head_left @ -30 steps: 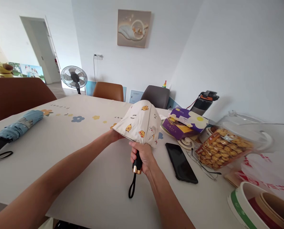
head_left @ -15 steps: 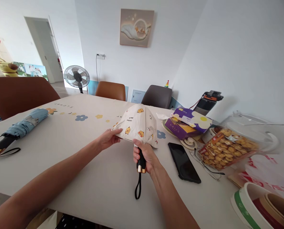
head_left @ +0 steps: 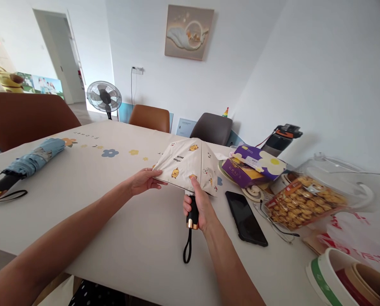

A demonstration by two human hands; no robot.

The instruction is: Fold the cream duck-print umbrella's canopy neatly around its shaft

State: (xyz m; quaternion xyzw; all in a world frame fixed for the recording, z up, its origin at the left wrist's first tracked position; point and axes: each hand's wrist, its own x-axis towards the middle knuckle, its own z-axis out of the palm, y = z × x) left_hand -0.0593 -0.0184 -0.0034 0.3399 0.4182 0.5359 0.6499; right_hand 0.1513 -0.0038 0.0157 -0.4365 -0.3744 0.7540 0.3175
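A cream folding umbrella (head_left: 186, 163) printed with yellow ducks is held over the table, its canopy loose and partly spread, pointing away from me. My right hand (head_left: 201, 206) wraps round its black handle, and the thumb lies up on the canopy's near edge. A black wrist strap hangs from the handle's gold-coloured end. On the canopy's left edge my left hand (head_left: 146, 181) pinches the fabric between thumb and fingers. At the far left of the table lies a second umbrella (head_left: 38, 159), light blue, folded up, with a black handle and strap.
To the right of my hands lies a black phone (head_left: 245, 217), with glasses (head_left: 277, 225) beside it. Beyond are purple boxes (head_left: 253, 165), a dark bottle (head_left: 281, 138), a clear tub of snacks (head_left: 304, 202) and tape rolls (head_left: 343, 276). Chairs (head_left: 150, 119) stand along the far side.
The right thumb has moved up from the handle's top onto the canopy fabric. The cream umbrella has shifted slightly right, its canopy a little wider. The camera view has tilted slightly.
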